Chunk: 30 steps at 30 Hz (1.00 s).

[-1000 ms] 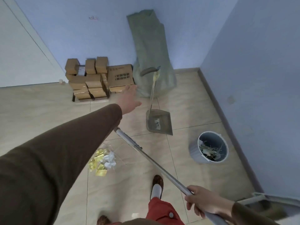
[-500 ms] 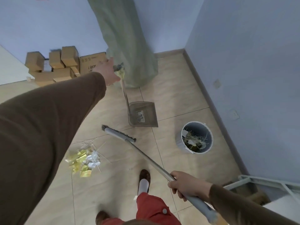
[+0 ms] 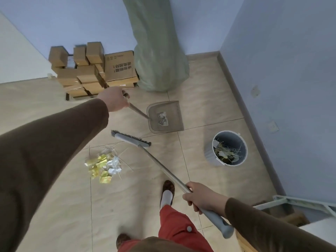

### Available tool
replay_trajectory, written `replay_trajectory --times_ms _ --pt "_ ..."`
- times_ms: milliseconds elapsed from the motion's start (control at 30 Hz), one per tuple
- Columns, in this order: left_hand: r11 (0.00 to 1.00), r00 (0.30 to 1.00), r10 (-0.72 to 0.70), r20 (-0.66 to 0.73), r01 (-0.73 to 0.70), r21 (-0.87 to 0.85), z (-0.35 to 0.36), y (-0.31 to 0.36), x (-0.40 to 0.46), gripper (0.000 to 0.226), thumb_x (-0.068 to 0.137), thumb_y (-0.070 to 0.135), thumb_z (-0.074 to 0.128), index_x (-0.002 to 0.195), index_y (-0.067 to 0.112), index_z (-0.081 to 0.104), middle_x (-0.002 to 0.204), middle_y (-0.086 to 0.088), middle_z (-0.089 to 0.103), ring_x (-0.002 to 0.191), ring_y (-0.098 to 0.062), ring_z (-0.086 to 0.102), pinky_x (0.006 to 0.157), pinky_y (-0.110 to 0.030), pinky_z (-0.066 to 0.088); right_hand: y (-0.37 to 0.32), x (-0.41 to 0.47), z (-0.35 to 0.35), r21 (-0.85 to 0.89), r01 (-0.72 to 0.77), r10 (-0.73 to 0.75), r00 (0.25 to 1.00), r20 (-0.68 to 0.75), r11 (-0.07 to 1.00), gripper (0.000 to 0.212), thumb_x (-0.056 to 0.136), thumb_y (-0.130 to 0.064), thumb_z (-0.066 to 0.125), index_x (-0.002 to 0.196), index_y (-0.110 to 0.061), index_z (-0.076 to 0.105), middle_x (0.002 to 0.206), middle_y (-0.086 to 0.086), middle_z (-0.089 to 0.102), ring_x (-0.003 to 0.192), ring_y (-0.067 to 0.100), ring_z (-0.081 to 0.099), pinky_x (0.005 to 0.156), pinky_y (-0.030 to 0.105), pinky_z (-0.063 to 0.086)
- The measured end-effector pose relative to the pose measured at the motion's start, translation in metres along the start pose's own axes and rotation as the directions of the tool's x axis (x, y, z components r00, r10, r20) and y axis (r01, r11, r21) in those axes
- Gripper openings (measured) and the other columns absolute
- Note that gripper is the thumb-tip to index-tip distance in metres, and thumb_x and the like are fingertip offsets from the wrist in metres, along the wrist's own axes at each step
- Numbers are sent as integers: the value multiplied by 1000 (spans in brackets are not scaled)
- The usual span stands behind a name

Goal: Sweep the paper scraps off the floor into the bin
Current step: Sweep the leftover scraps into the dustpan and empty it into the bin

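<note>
Left hand (image 3: pixel 115 99) grips dustpan (image 3: pixel 164 116) handle | right hand (image 3: pixel 201 197) grips broom (image 3: pixel 131 139) | next: dustpan down beside paper scraps (image 3: pixel 102 166), sweep in, then bin (image 3: pixel 229 147).

Dustpan (image 3: pixel 164 117) and broom (image 3: pixel 131 139) in gripping hands
</note>
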<state>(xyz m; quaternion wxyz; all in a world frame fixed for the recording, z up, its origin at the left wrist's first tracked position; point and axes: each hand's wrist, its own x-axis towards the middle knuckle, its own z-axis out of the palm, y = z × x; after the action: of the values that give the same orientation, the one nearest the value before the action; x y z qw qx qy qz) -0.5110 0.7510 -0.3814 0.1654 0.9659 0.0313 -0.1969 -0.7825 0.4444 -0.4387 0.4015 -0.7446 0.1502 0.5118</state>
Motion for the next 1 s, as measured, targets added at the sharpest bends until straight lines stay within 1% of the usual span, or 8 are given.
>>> replay_trajectory --times_ms 167,300,400,467,600,700,833,1000 --pt "952 981 -150 -127 108 -288 -27 -107 -103 28 86 27 68 111 14 69 89 -6 71 80 -21 67 70 -35 59 -13 3 53 -84 11 -16 998 -53 996 10 95 -16 52 103 -11 53 76 7 60 44 11 52 42 24 44" --pt "860 950 -278 -141 181 -477 -43 -193 -198 22 88 21 70 107 11 69 88 -12 71 71 -21 64 73 -39 59 -34 8 105 -138 20 -36 993 -114 990 8 95 -10 50 98 -4 55 73 11 58 45 15 49 41 24 42" --pt "767 912 -383 -146 225 -601 -50 -257 -270 19 84 20 71 101 11 71 78 -12 69 63 -20 61 62 -35 56 -50 16 140 -139 -3 -20 986 -163 990 7 93 -6 48 95 -3 53 71 11 57 46 16 49 42 24 42" --pt "723 884 -443 -149 254 -642 -51 -295 -319 18 82 19 70 99 12 72 74 -13 67 60 -20 61 61 -31 54 -63 21 162 -124 -9 -15 981 -191 992 5 92 -4 47 95 -2 52 70 12 56 46 17 49 42 25 42" --pt "706 846 -514 -146 320 -632 -46 -348 -404 11 84 16 69 95 13 72 73 -15 68 60 -22 63 64 -34 57 -86 28 200 -124 -17 -12 973 -228 992 11 94 -2 47 99 3 55 71 14 56 52 19 50 48 28 45" --pt "732 835 -541 -98 410 -544 -32 -373 -447 6 86 16 68 91 17 70 74 -15 68 58 -25 61 59 -33 54 -100 33 220 -123 0 -31 969 -246 992 16 95 -3 48 104 6 57 73 14 57 56 19 51 51 29 47" --pt "753 816 -573 -81 484 -446 -3 -399 -481 6 83 16 67 87 21 69 72 -15 69 56 -25 55 59 -30 46 -116 38 241 -68 28 -45 966 -254 997 11 96 -4 48 102 2 56 70 11 55 54 18 50 44 25 46" --pt "695 779 -627 10 565 -445 24 -420 -497 6 80 16 70 86 19 70 70 -15 70 56 -25 55 59 -31 44 -125 50 256 -60 51 -65 966 -250 997 13 95 -7 50 103 0 57 72 9 56 55 17 52 46 25 46"
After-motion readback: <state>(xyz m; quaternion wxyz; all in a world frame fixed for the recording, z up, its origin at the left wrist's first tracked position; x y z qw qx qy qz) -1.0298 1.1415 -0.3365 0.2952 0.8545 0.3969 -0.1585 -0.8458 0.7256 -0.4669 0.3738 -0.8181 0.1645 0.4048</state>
